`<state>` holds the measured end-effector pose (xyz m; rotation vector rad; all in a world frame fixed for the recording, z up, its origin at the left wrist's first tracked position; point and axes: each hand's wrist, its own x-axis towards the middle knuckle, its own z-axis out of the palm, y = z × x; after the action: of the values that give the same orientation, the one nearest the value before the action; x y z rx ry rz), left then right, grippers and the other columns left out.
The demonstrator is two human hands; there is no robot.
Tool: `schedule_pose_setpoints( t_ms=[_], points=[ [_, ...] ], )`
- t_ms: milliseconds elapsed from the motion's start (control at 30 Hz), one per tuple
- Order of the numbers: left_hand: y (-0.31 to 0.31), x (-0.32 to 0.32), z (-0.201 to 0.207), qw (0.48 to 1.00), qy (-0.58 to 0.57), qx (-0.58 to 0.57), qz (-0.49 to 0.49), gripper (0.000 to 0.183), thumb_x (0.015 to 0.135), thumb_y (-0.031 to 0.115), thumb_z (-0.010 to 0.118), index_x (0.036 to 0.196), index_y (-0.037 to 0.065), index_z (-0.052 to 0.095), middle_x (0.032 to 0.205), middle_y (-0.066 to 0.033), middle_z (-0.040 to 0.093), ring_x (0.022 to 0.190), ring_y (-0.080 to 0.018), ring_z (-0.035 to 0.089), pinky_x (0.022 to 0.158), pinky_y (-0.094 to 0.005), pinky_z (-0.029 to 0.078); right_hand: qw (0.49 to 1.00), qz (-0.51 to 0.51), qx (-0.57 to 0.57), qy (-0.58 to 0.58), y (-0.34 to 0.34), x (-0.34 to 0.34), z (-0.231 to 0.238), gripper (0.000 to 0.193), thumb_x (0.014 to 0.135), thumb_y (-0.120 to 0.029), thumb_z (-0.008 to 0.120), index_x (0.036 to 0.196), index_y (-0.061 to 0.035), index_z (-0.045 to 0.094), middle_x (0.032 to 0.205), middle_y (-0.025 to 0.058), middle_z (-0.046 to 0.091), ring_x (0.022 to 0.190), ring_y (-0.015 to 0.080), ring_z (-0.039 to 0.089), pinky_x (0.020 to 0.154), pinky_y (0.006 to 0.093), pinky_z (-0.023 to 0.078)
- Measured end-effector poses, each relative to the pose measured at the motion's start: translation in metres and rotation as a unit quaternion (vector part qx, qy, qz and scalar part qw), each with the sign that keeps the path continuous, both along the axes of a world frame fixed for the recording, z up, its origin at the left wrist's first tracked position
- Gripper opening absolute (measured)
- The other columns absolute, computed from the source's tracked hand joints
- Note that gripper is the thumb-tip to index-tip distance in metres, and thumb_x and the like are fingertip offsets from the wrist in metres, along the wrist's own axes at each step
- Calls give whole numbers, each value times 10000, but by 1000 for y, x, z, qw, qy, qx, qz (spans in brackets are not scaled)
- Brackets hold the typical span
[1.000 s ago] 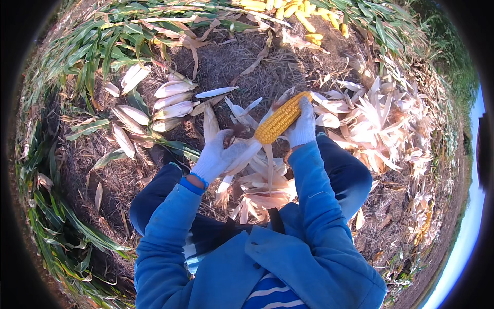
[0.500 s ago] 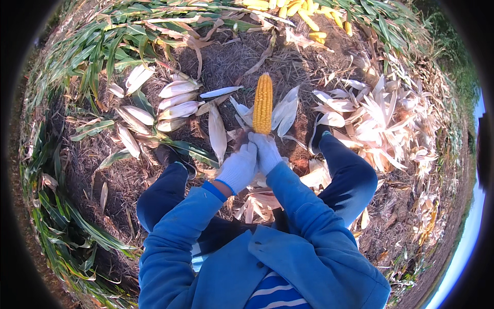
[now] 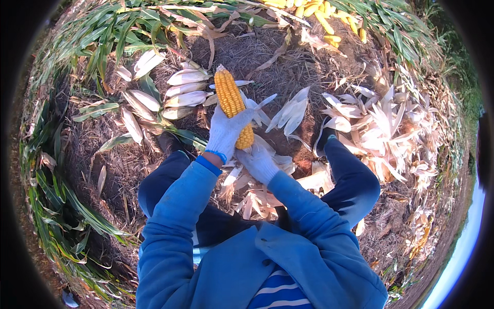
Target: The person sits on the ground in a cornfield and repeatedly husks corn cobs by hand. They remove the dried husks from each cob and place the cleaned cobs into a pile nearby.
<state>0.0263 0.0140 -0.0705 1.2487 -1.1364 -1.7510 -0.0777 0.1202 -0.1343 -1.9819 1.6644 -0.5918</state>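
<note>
A bare yellow corn cob (image 3: 230,95) slants up and to the left in front of me, its pale tip pointing away. My left hand (image 3: 224,129), in a white glove, is wrapped round the cob's middle. Lower down, my gloved right hand (image 3: 257,160) is at the cob's near end, on pale husk; its fingers are partly hidden, so its grip is unclear. Loose husk leaves (image 3: 290,112) lie on the ground just to the right of the cob. Several unhusked ears (image 3: 185,92) lie to the left of it.
Bare yellow cobs (image 3: 324,20) are piled at the far right of centre. A heap of stripped husks (image 3: 386,123) spreads beside my right leg. Green cornstalks (image 3: 123,31) lie along the far left, with more leaves (image 3: 67,216) down the left side.
The cob has tipped from upright to a leftward slant and its near end is now free of husk. My left hand has moved up onto its middle; my right hand has dropped lower.
</note>
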Motion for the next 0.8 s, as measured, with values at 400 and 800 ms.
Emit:
schedule_pose_setpoints(
  t_ms=[400,800],
  points=[
    [2,-2,24,973,-136,-128,-137,505,868,179,775,1257,-14,517,1050,-85,667,910,-158,670,797,-319,570,981,141,135,-1,5,-25,25,453,1019,-302,554,1399,-68,474,1261,243,586,989,393,669,870,447,563],
    [13,-1,22,984,167,27,-60,461,878,109,741,1270,11,520,1050,-79,660,921,-169,675,786,-301,569,769,-95,268,-573,0,-14,56,633,837,-133,798,1381,-21,495,1241,86,651,1066,183,668,913,322,558]
  ],
)
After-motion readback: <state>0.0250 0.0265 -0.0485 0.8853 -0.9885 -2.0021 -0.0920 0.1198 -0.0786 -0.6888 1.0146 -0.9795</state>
